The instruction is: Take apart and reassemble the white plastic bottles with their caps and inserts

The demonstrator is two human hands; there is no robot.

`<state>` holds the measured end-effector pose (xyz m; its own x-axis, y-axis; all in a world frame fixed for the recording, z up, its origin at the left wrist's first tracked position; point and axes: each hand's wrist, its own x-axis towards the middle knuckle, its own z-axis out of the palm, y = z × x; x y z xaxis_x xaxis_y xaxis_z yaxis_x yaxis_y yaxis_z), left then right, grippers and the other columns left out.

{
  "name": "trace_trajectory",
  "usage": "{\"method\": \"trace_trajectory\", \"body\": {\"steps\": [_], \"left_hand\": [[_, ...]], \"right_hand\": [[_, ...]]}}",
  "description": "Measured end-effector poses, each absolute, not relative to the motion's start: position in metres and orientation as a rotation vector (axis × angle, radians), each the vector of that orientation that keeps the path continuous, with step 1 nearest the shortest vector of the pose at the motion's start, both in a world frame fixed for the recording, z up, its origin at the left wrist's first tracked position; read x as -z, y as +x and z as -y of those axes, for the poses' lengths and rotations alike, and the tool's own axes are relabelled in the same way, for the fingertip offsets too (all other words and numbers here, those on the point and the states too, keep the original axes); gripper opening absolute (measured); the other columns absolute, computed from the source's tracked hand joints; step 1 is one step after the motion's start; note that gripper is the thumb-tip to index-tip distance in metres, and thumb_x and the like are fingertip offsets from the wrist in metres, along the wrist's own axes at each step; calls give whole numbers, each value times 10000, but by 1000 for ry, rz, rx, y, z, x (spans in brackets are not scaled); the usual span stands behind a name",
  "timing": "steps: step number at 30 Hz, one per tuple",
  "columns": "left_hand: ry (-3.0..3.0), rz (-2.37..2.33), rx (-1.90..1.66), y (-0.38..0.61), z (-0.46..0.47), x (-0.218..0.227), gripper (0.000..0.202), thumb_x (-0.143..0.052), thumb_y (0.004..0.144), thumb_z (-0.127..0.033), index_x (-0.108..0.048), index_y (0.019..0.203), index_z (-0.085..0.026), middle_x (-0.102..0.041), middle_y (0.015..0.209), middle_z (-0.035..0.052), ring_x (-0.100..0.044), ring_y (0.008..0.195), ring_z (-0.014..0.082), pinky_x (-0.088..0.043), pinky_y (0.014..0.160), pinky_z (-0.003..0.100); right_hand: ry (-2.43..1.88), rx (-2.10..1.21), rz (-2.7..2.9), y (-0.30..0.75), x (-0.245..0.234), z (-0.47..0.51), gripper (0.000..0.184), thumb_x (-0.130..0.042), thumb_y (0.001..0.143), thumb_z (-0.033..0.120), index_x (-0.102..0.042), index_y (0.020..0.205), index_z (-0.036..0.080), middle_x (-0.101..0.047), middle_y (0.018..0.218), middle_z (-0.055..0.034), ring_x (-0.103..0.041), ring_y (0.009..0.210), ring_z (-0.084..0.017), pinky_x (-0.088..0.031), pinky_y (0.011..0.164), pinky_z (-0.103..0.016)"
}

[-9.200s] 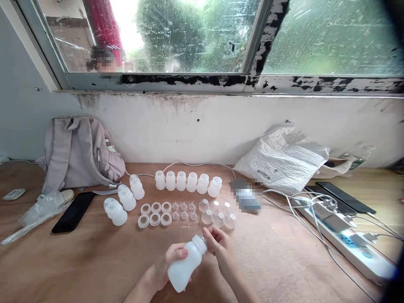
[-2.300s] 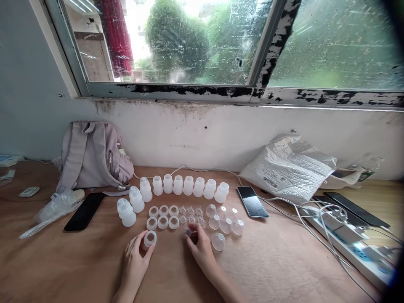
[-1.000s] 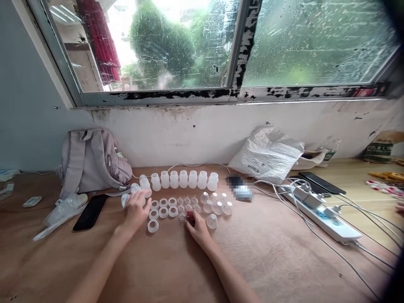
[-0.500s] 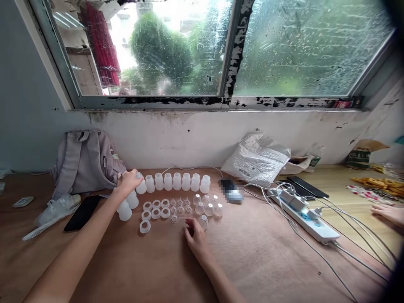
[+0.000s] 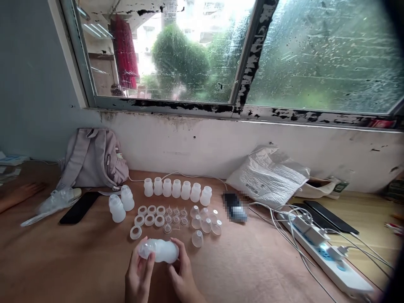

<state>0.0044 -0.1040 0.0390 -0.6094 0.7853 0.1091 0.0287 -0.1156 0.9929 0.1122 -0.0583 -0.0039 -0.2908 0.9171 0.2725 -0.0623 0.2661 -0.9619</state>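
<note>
Low in front of me, a frosted baby bottle point(image 5: 163, 251) lies sideways in the air between my hands, its clear domed cap pointing left. My left hand point(image 5: 139, 267) is closed around the capped end. The base end is gripped by my right hand point(image 5: 183, 269). Beyond them lie several white screw rings point(image 5: 150, 220), several clear teats point(image 5: 176, 220) and a group of clear domed caps point(image 5: 206, 224), with one cap point(image 5: 197, 239) nearer me. Two capped bottles point(image 5: 117, 208) stand at left. Several uncapped bottles point(image 5: 176, 189) form a row behind.
A grey backpack point(image 5: 94, 158), a black phone point(image 5: 79, 208) and a plastic bag point(image 5: 58, 200) are at left, near another person's hand point(image 5: 30, 191). At right lie a silver mailer bag point(image 5: 268, 174), a white power strip point(image 5: 331, 256) with cables, and dark phones point(image 5: 330, 215). A pixelated item point(image 5: 235, 208) lies mid-table.
My left hand has come back from the bottles at the back left, and a capped bottle is now in both hands. My right hand has left the loose cap. The view has shifted.
</note>
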Motion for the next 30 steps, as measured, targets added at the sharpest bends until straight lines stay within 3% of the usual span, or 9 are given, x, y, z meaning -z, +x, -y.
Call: {"method": "trace_trajectory", "body": {"steps": [8, 13, 18, 23, 27, 30], "left_hand": [[1008, -1563, -1655, 21, 83, 3, 549, -648, 583, -395, -490, 1043, -139, -566, 1042, 117, -536, 980, 250, -421, 854, 352], [825, -1407, -1657, 15, 83, 10, 461, -609, 644, -349, -490, 1030, -127, -601, 944, 91, -581, 873, 224, -462, 753, 307], [855, -1347, -1604, 10, 88, 2, 346, -633, 604, -310, -557, 874, -109, -627, 795, 69, -598, 735, 201, -463, 662, 274], [950, -1316, -1534, 6, 93, 0, 249, -603, 621, -296, -580, 793, -118, -619, 726, 50, -576, 654, 165, -439, 588, 245], [1116, -1255, -1428, 5, 95, -5, 183, -601, 602, -246, -587, 734, -119, -594, 651, 33, -536, 592, 149, -404, 531, 232], [1210, -1245, -1398, 7, 96, -11, 217, -609, 562, -189, -585, 769, -127, -589, 651, 34, -522, 610, 158, -393, 536, 231]], "right_hand": [[-725, -1369, 1591, 113, -2, 51, 365, -466, 677, 108, -564, 1018, 193, -617, 957, -50, -556, 885, -201, -426, 805, -327], [-826, -1428, 1523, 109, 5, 52, 353, -414, 676, 109, -611, 957, 191, -642, 847, -47, -582, 719, -185, -482, 606, -295], [-888, -1406, 1361, 108, 8, 48, 185, -494, 733, 278, -619, 806, 162, -628, 753, -59, -574, 674, -186, -464, 545, -276], [-833, -1481, 1226, 113, -6, 43, 333, -491, 741, 451, -592, 876, 163, -601, 780, -62, -568, 699, -175, -464, 601, -290], [-806, -1379, 1317, 107, -34, 36, 390, -482, 750, 459, -521, 1058, 222, -599, 859, -44, -564, 783, -169, -451, 678, -288], [-820, -1219, 1466, 96, -52, 28, 335, -539, 716, 433, -560, 964, 210, -597, 750, -22, -566, 715, -160, -443, 669, -279]]}}
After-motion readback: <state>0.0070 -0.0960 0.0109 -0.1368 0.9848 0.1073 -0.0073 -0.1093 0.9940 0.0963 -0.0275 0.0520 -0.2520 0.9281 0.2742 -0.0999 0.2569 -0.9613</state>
